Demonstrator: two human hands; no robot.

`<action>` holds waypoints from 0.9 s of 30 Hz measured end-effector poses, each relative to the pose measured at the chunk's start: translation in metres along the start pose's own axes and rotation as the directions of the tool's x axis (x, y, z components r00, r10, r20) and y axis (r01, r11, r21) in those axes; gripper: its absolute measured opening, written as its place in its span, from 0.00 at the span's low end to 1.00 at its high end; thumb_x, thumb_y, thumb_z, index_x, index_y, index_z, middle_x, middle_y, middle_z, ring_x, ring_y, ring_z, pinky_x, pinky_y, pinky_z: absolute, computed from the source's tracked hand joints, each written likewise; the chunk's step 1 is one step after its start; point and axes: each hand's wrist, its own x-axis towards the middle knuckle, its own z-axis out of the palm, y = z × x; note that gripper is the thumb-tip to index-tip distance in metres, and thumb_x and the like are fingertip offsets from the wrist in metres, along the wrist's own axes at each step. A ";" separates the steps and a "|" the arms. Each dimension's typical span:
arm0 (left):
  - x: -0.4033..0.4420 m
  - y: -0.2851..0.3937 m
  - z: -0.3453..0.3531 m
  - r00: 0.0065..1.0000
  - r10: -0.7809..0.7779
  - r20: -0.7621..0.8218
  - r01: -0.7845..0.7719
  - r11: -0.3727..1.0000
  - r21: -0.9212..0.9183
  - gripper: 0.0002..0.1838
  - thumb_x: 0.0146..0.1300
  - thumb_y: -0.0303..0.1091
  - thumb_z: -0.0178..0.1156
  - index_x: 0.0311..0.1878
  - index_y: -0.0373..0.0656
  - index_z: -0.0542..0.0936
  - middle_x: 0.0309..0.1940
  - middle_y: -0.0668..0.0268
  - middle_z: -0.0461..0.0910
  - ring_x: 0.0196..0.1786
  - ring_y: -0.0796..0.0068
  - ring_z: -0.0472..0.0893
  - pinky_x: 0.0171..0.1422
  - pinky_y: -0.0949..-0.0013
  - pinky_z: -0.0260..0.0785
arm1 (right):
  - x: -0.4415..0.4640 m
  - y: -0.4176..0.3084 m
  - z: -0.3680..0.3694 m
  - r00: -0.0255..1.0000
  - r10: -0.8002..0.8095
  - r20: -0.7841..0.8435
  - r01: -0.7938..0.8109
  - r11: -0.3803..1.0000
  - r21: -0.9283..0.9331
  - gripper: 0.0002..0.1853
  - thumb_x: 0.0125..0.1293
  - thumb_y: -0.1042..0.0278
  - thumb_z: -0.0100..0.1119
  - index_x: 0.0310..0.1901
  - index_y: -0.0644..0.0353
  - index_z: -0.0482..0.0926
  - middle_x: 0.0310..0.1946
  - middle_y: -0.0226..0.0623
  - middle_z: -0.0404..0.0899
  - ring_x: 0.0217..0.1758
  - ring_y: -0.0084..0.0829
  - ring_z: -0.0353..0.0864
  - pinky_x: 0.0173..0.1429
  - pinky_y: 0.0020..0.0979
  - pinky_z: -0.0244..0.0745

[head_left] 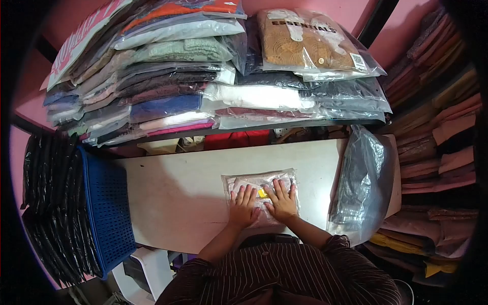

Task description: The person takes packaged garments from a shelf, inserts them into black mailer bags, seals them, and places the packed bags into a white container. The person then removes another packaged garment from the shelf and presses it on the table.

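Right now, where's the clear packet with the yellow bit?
In the head view, the clear packet lies a little right of centre on the pale table, under the left hand and the right hand, with the blue basket off to the left.

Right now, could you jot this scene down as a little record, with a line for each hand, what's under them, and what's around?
Left hand: palm down, fingers spread, on the packet's left part
Right hand: palm down, fingers spread, on its right part
Packet: clear plastic, pale contents, a small yellow patch between the hands
Surface: pale tabletop
Left side: blue basket
Right side: large clear plastic bag
Above: stacked bagged clothes
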 end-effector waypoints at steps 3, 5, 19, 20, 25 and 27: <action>0.001 0.001 0.000 0.999 -0.020 0.029 0.021 1.000 -0.010 0.38 0.63 0.56 0.47 0.71 0.41 0.63 0.73 0.53 0.57 0.76 0.50 0.54 0.76 0.39 0.32 | 0.002 -0.002 -0.006 0.999 0.009 0.047 -0.010 0.999 0.036 0.34 0.67 0.44 0.49 0.72 0.41 0.58 0.76 0.45 0.47 0.79 0.46 0.44 0.74 0.65 0.32; 0.003 0.001 -0.001 0.999 -0.032 0.032 0.032 0.999 -0.008 0.38 0.63 0.56 0.47 0.71 0.41 0.62 0.73 0.53 0.57 0.76 0.50 0.54 0.76 0.40 0.32 | 0.004 -0.002 -0.006 0.998 0.013 0.053 -0.014 0.999 0.034 0.34 0.67 0.44 0.50 0.73 0.41 0.58 0.76 0.45 0.48 0.79 0.46 0.44 0.74 0.65 0.32; 0.001 0.006 -0.007 0.998 0.006 -0.057 -0.005 1.000 0.030 0.39 0.58 0.51 0.54 0.71 0.43 0.63 0.73 0.56 0.58 0.76 0.57 0.54 0.78 0.44 0.35 | 0.001 -0.001 -0.001 0.996 -0.008 -0.083 0.010 1.000 0.029 0.33 0.67 0.43 0.48 0.72 0.41 0.59 0.75 0.43 0.50 0.78 0.44 0.47 0.74 0.64 0.37; 0.001 0.006 -0.006 0.999 -0.006 -0.038 0.008 0.999 0.043 0.40 0.58 0.51 0.56 0.72 0.43 0.61 0.74 0.56 0.56 0.77 0.58 0.52 0.78 0.45 0.35 | 0.000 0.000 -0.001 0.994 -0.021 -0.107 0.023 1.000 0.016 0.33 0.67 0.43 0.48 0.72 0.41 0.59 0.75 0.43 0.51 0.78 0.45 0.48 0.74 0.63 0.38; -0.014 -0.004 -0.006 0.998 -0.022 -0.059 0.019 0.999 -0.048 0.40 0.61 0.52 0.55 0.73 0.43 0.58 0.75 0.60 0.53 0.78 0.60 0.49 0.78 0.45 0.35 | -0.006 0.009 0.004 0.973 -0.092 -0.210 0.098 0.995 0.020 0.34 0.67 0.41 0.48 0.72 0.41 0.60 0.74 0.41 0.53 0.78 0.42 0.50 0.74 0.63 0.39; -0.031 -0.015 -0.008 0.994 -0.098 -0.045 0.103 0.985 0.140 0.41 0.63 0.55 0.54 0.74 0.45 0.57 0.76 0.62 0.53 0.78 0.61 0.49 0.79 0.46 0.34 | -0.015 0.015 0.005 0.970 -0.095 -0.224 0.102 0.995 0.019 0.33 0.67 0.41 0.47 0.72 0.41 0.59 0.74 0.39 0.54 0.77 0.41 0.51 0.74 0.63 0.39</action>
